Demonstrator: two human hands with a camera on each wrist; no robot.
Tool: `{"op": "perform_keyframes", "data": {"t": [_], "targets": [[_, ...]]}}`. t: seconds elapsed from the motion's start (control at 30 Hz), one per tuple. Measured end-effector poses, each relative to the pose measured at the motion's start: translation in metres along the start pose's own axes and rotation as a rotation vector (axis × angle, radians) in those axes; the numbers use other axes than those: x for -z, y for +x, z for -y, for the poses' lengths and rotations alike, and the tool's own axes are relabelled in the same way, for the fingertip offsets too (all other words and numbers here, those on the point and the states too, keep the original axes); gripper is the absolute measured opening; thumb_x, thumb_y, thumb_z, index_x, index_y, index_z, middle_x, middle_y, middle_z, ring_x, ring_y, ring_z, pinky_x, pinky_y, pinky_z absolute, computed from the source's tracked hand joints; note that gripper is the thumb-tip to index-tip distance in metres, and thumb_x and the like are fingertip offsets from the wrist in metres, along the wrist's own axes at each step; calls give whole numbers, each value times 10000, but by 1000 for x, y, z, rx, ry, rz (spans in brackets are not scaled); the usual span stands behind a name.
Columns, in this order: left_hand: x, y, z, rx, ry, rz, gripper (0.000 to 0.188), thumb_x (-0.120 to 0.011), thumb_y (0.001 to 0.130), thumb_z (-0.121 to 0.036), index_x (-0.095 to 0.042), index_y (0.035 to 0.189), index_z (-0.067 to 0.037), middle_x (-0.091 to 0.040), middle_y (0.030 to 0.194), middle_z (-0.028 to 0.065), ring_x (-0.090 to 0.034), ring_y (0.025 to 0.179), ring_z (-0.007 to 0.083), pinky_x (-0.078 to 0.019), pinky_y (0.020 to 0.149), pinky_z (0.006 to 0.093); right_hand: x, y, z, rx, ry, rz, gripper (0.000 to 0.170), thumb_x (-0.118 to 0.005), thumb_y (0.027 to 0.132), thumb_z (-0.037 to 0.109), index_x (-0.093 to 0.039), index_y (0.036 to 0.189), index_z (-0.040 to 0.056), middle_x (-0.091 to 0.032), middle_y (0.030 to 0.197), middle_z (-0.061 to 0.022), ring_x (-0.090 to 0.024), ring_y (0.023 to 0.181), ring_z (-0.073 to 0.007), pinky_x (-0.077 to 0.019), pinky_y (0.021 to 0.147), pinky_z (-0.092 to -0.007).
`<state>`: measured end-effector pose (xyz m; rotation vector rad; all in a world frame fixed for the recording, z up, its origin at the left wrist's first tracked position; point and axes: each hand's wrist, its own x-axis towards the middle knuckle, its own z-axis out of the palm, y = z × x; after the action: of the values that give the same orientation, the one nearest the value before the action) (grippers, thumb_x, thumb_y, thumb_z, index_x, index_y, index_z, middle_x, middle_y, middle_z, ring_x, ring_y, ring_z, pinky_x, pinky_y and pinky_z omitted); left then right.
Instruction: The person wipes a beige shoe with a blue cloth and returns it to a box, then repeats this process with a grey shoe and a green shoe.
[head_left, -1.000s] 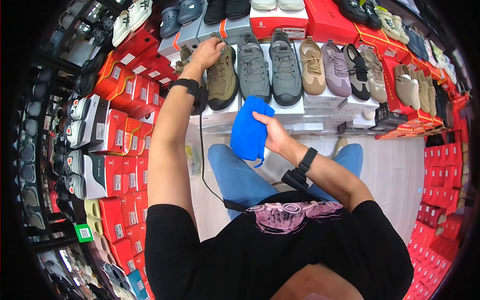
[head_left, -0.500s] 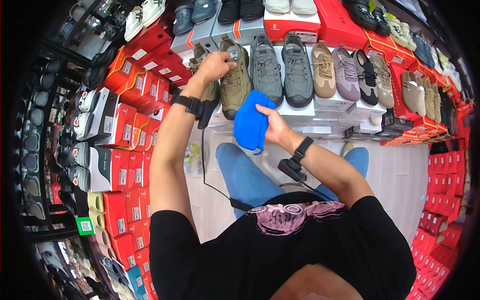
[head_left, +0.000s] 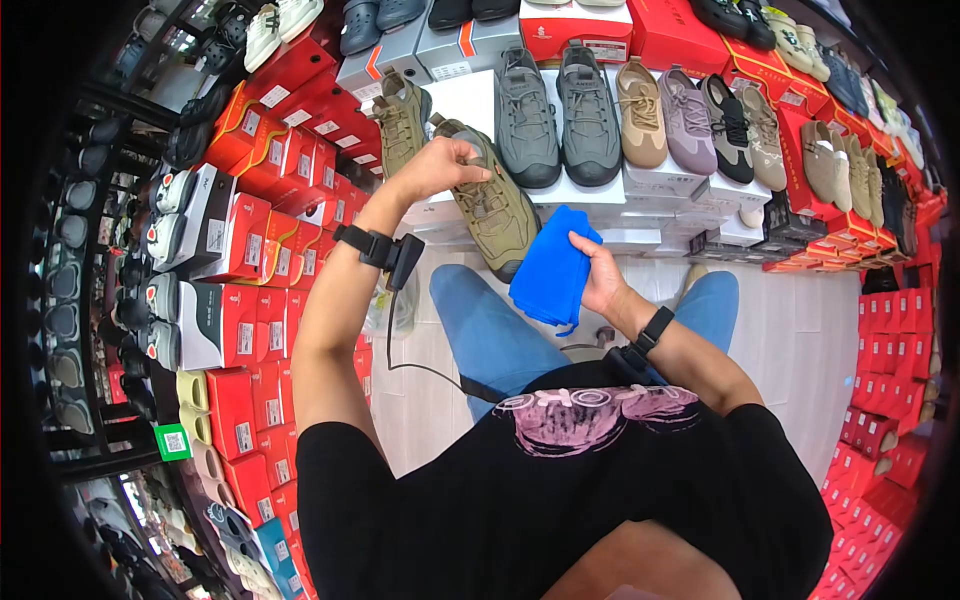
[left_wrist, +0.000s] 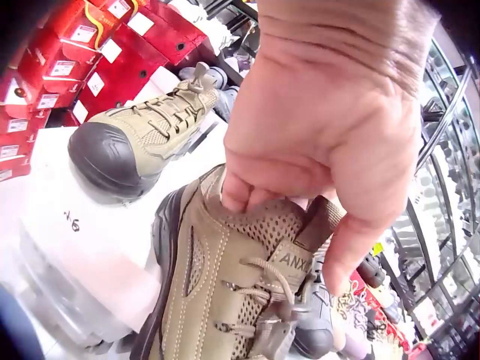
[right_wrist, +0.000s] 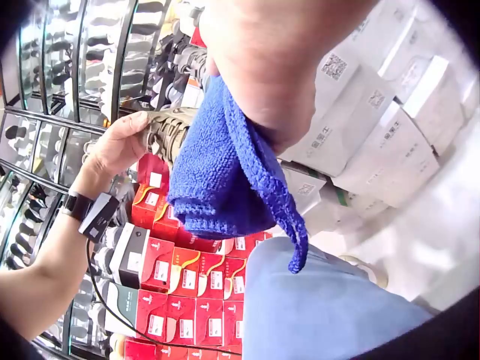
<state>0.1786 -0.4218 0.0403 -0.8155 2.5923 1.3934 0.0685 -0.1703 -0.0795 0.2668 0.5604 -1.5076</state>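
Observation:
My left hand (head_left: 440, 170) grips an olive shoe (head_left: 497, 221) by its collar, its toe tilted down toward me. In the left wrist view, fingers of the left hand (left_wrist: 322, 127) reach inside the opening of the shoe (left_wrist: 217, 270), with the thumb outside by the tongue. My right hand (head_left: 606, 280) holds a folded blue cloth (head_left: 552, 268) just right of the shoe's toe. A loop hangs from the cloth (right_wrist: 214, 165) in the right wrist view. The matching olive shoe (head_left: 400, 122) stands on a white box at the left.
Two grey shoes (head_left: 527, 125) stand right of the bare white box top (head_left: 458, 100), then tan (head_left: 642, 118) and purple ones. Red shoeboxes (head_left: 240, 325) are stacked at the left. A cable (head_left: 392, 345) hangs from the left wrist. White boxes (head_left: 640, 240) sit below the display.
The olive shoe has come off its box top, toward me and slightly right, in my left hand. My right hand has moved right and slightly down with the cloth.

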Motion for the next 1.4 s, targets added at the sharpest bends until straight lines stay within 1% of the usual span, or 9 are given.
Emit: {"op": "perform_keyframes", "data": {"t": [0.13,0.2,0.43,0.5,0.67,0.73,0.83,1.13,1.4], "targets": [[-6,9,15,5,-151,113,201,-737,752,-144,-623,815,9,-616,744,-11,-542,710,70,-436,657,231,8,4,2,-12,9,-5,350,-599,852,241,-541,1140,49,-599,1110,-132,-574,1030,-289,-429,941,-462],[-10,18,26,54,201,75,198,-744,738,-126,-637,819,20,-640,797,-1,-561,766,74,-444,709,223,10,4,2,-3,3,5,351,-599,853,246,-542,1137,48,-598,1112,-132,-573,1030,-287,-428,940,-461],[-25,2,24,109,284,169,174,-734,746,-120,-674,861,-4,-652,798,-16,-543,705,56,-444,671,220,8,3,17,55,-143,-46,304,-585,863,217,-555,1109,41,-626,1033,-114,-607,955,-266,-475,878,-434],[-42,-19,23,15,-70,149,124,-720,761,-121,-662,794,-17,-596,694,-50,-473,622,40,-412,590,232,-7,0,30,104,-220,-40,283,-583,864,201,-560,1096,40,-634,1004,-107,-620,923,-254,-494,849,-420],[-75,-58,-17,30,6,290,153,-684,778,-138,-643,832,-1,-616,681,50,-508,634,94,-439,629,280,-76,3,64,612,-717,187,306,-618,844,205,-557,1088,31,-634,979,-87,-619,896,-190,-503,810,-358],[-94,-71,-23,-83,-5,297,168,-686,776,-155,-626,806,-1,-591,656,74,-485,602,119,-431,611,293,-88,16,66,940,-1209,199,390,-642,810,217,-536,1121,7,-636,1000,-97,-610,927,-187,-483,828,-332],[-105,-84,-33,-183,74,318,233,-689,774,-198,-568,741,-1,-525,617,128,-417,549,186,-410,575,333,-91,15,58,735,-1527,155,446,-659,777,232,-523,1155,38,-629,1052,-139,-604,972,-242,-455,862,-344],[-114,-94,-14,-65,-142,174,120,-663,799,-157,-629,815,-43,-487,598,-12,-414,585,75,-387,557,263,-59,-47,17,772,-1732,349,415,-647,769,104,-505,1157,62,-548,1117,-155,-514,1068,-337,-429,883,-379],[-104,-95,-2,21,-162,80,116,-659,815,-124,-642,845,-13,-568,710,-16,-462,645,49,-410,592,237,-18,-92,6,803,-1978,383,438,-663,757,109,-499,1162,67,-543,1123,-156,-511,1051,-359,-425,880,-407]]}}
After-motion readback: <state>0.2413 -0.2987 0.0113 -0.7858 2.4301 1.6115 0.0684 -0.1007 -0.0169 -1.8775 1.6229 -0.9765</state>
